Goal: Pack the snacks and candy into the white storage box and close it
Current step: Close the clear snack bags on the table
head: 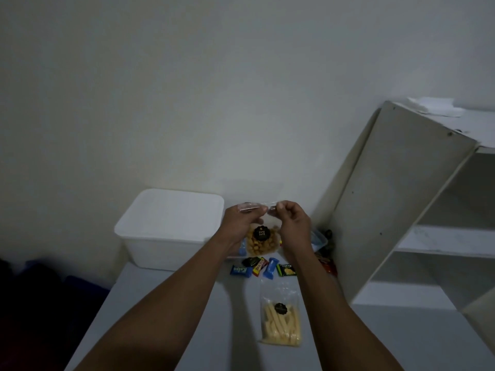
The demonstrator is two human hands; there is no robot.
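A clear bag of round golden snacks (261,241) with a black label hangs between my hands above the table. My left hand (242,223) pinches its top edge on the left and my right hand (290,223) pinches it on the right. The white storage box (171,228) stands to the left of the bag with its lid on. Several small wrapped candies (263,266) lie on the table below the bag. Nearer to me lies a clear bag of pale stick snacks (281,321).
A white shelf unit (401,210) leans at the right, close to my right hand. More wrapped items and a clear container (322,242) sit by its base. The grey table's (160,317) left edge drops off to a dark area.
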